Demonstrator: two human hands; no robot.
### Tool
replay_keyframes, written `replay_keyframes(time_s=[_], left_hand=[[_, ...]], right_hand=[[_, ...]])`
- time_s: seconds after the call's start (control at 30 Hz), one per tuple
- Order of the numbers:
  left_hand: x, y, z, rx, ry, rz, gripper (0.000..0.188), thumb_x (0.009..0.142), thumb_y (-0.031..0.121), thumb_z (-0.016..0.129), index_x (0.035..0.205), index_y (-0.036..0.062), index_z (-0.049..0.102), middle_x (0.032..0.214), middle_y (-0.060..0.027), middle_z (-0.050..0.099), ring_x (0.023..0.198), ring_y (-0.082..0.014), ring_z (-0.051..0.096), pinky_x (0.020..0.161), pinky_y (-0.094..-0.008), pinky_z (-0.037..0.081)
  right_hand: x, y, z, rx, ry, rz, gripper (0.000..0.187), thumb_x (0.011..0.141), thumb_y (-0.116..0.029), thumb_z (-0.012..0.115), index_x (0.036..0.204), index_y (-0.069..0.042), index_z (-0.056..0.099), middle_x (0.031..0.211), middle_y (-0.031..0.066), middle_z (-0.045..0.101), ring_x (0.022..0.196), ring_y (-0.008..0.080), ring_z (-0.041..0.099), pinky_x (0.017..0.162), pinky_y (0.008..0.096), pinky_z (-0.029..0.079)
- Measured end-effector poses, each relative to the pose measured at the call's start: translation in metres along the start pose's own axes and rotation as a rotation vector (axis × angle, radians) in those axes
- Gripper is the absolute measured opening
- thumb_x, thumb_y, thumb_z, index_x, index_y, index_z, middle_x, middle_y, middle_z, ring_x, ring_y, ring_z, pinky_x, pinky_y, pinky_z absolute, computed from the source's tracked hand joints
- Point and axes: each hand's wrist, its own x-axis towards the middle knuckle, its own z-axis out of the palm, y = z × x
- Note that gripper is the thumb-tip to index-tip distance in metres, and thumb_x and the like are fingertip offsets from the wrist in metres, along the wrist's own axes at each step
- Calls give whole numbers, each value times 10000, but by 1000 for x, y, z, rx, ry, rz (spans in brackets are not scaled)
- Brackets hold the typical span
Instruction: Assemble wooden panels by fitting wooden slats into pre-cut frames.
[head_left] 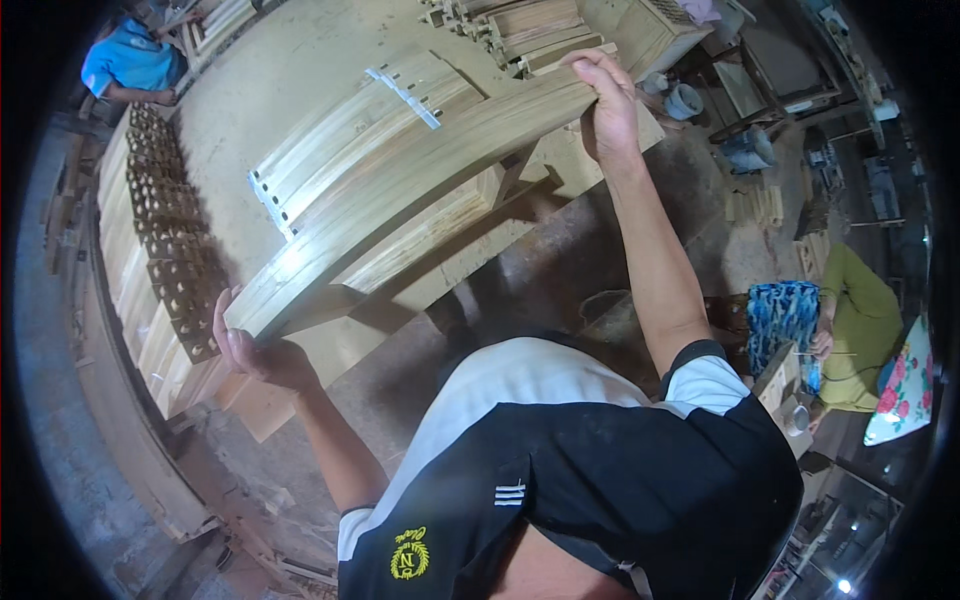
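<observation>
Between my two hands I hold a long pale wooden board [420, 180], tilted up toward the right and raised over the work table [230, 130]. My left hand [262, 358] is closed around its lower left end. At the far right end my right hand [612, 115] grips the board, thumb on top. Under it on the table lie several flat wooden slats [335, 140] side by side, with dark holes at their pale-edged ends. A shorter wooden piece [425, 235] shows beneath the board's near edge, partly hidden.
Stacked wooden pieces with round peg ends [165, 230] line the table's left side. More wood pieces [535, 35] lie at the far side. A person in blue [130, 62] is at the far left. Another person in olive clothes [862, 310] sits at right, near buckets [748, 150].
</observation>
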Motion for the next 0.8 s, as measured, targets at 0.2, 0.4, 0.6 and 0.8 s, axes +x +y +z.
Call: replay_keyframes(time_s=[0.2,0.4,0.6,0.8], left_hand=[[-17,102,63,519,-228,500,636,935,411,549,1355,-66,511,1311,-223,556,1241,-310,528,1087,-463,381],[-28,120,191,1098,-977,374,678,812,611,709,1098,5,611,904,-177,665,890,-310,657,809,-454,493],[-49,111,215,1077,-910,315,472,800,471,756,774,47,549,666,-150,591,628,-364,604,602,-453,452],[-54,102,214,1199,-910,256,527,816,549,728,780,44,583,633,-144,616,605,-328,631,594,-441,487]], right_hand=[[-29,-12,-23,264,-28,30,423,925,-239,644,1277,-21,562,1154,37,605,1044,119,537,934,271,415],[-95,29,-28,-498,-292,-9,898,695,-458,830,1357,27,467,1233,154,600,1130,288,589,969,371,476],[-81,48,-41,-729,-341,-71,736,656,-448,851,1149,47,619,1033,200,683,979,334,670,894,396,523],[-87,57,-43,-594,-428,-47,641,679,-320,847,1183,2,618,1039,120,708,963,217,672,879,344,544]])
